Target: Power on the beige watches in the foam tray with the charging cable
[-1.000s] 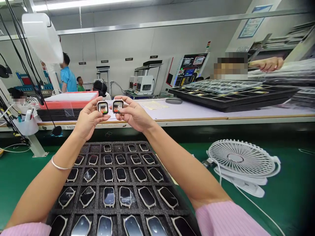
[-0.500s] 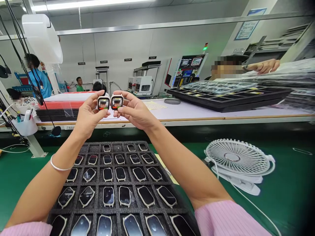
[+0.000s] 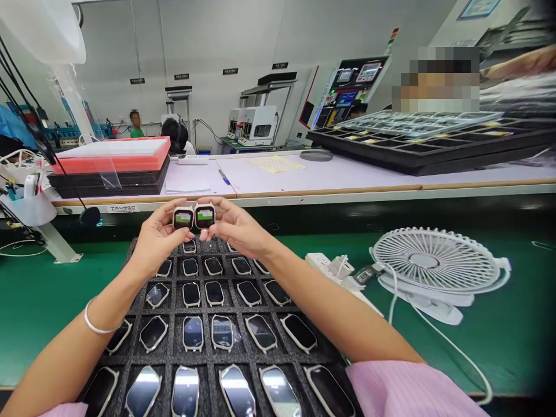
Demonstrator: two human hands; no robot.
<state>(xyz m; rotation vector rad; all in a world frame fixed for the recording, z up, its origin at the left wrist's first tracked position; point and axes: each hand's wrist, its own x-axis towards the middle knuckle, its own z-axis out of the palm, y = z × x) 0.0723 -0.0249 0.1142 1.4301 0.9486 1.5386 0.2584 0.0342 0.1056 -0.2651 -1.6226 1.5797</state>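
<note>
Two small smartwatches without straps are held up side by side, their lit screens facing me. My left hand (image 3: 158, 234) is closed on the left smartwatch (image 3: 183, 218), thumb below and fingers above. My right hand (image 3: 238, 226) pinches the right smartwatch (image 3: 204, 215) the same way. The two pale cases are almost touching, and each screen shows a green patch. Under my forearms lies a black foam tray (image 3: 171, 330) with several rows of dark-screened watches (image 3: 193, 333) in its compartments.
A white fan (image 3: 423, 260) and a power strip (image 3: 319, 263) stand on the green bench at right. The shelf behind carries a red and white stack (image 3: 113, 156), a blue pen (image 3: 224, 176) and black trays (image 3: 417, 162). A person (image 3: 438, 81) is beyond at right.
Both hands have come down with the smartwatches, from in front of the shelf to just above the tray's far edge. The screen pictures have changed to green patches. The view has shifted.
</note>
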